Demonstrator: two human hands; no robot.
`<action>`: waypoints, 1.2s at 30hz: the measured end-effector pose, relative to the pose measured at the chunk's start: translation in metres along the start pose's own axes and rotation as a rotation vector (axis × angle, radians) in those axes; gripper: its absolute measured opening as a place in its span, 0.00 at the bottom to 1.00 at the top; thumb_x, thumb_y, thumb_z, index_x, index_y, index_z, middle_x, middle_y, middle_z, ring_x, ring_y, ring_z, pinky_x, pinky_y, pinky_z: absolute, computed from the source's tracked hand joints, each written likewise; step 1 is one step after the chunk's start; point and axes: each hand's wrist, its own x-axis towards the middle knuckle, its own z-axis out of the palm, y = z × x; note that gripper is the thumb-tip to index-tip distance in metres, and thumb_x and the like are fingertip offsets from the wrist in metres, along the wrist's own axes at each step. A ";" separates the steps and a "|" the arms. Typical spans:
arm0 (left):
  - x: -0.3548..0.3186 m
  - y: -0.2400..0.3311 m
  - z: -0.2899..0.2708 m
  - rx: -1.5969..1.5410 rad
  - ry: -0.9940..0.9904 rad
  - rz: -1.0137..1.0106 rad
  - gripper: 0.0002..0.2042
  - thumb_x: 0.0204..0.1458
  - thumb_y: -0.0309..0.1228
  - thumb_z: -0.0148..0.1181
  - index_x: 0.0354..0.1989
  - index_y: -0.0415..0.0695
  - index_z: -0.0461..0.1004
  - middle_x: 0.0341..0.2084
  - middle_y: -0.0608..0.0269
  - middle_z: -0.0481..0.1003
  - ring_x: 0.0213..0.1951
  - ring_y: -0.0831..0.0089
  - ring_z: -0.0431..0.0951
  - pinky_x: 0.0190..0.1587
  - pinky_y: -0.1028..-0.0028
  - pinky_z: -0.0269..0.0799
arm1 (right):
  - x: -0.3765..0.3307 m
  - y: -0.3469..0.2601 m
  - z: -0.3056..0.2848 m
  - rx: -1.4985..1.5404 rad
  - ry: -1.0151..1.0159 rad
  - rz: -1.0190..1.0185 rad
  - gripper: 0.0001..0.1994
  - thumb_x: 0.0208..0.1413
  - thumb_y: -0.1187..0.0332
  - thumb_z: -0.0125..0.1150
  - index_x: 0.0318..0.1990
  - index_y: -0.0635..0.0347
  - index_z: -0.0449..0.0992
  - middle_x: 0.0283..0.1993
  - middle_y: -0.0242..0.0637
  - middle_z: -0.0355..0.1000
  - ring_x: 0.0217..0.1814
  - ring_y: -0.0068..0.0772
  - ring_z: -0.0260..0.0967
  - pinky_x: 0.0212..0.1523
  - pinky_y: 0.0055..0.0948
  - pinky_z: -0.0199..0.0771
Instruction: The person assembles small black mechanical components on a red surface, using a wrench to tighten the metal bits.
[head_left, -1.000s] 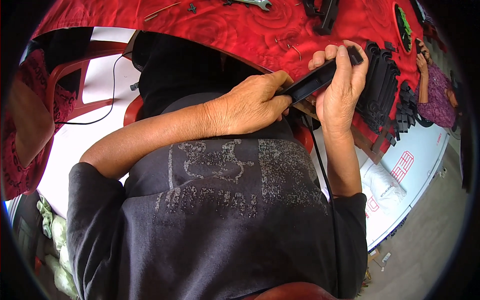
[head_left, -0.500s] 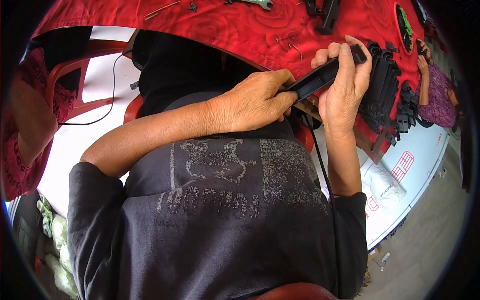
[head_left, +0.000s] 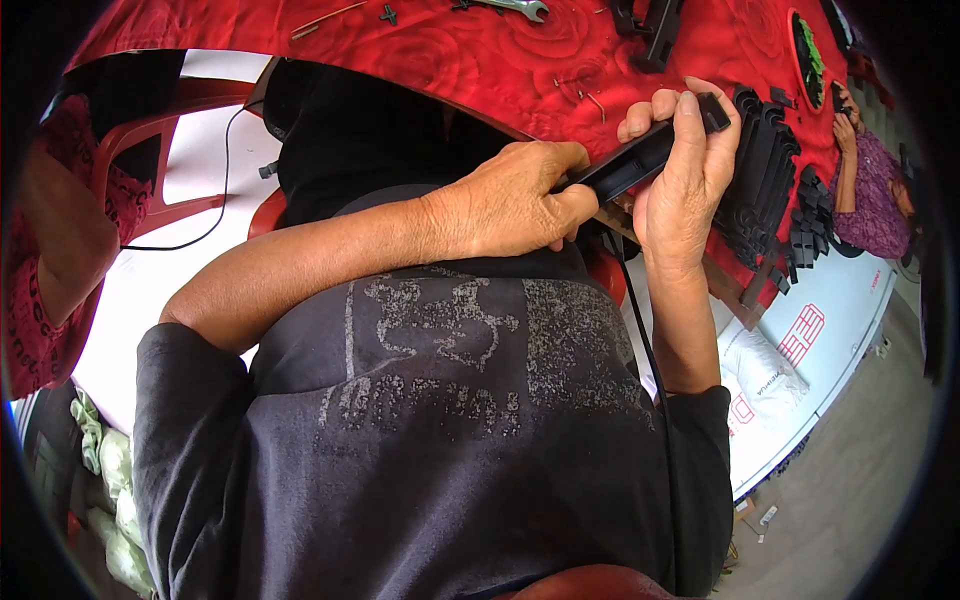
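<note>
At the edge of the red tablecloth [head_left: 430,60]: black strip [head_left: 637,168], hollow side visible, slanting up to the right.
Left hand [head_left: 520,200]: closed on the strip's lower end; fingertips partly hidden.
Right hand [head_left: 687,190]: wrapped around the strip's upper end, thumb across it.
Right of right hand: stacked black strips [head_left: 757,185].
Far side: wrench [head_left: 523,8], lying flat.
</note>
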 end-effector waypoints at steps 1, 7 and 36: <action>0.000 0.001 0.000 -0.004 -0.006 -0.015 0.13 0.61 0.32 0.48 0.44 0.34 0.70 0.25 0.62 0.76 0.29 0.77 0.79 0.36 0.74 0.77 | 0.000 0.001 0.000 0.003 0.005 0.013 0.12 0.70 0.68 0.48 0.54 0.64 0.59 0.32 0.34 0.67 0.29 0.25 0.70 0.36 0.30 0.77; 0.000 -0.007 0.004 0.034 0.017 0.016 0.14 0.61 0.32 0.48 0.46 0.33 0.71 0.26 0.60 0.76 0.29 0.76 0.79 0.37 0.73 0.77 | -0.005 -0.001 0.002 0.059 -0.057 0.034 0.11 0.71 0.66 0.46 0.55 0.59 0.62 0.38 0.35 0.66 0.34 0.29 0.65 0.38 0.32 0.72; 0.017 -0.003 0.015 0.015 0.112 0.086 0.13 0.68 0.38 0.48 0.43 0.37 0.69 0.21 0.65 0.74 0.23 0.79 0.76 0.28 0.76 0.74 | -0.004 0.004 -0.005 0.086 -0.014 0.025 0.13 0.71 0.61 0.47 0.55 0.59 0.62 0.37 0.36 0.65 0.35 0.31 0.66 0.39 0.34 0.72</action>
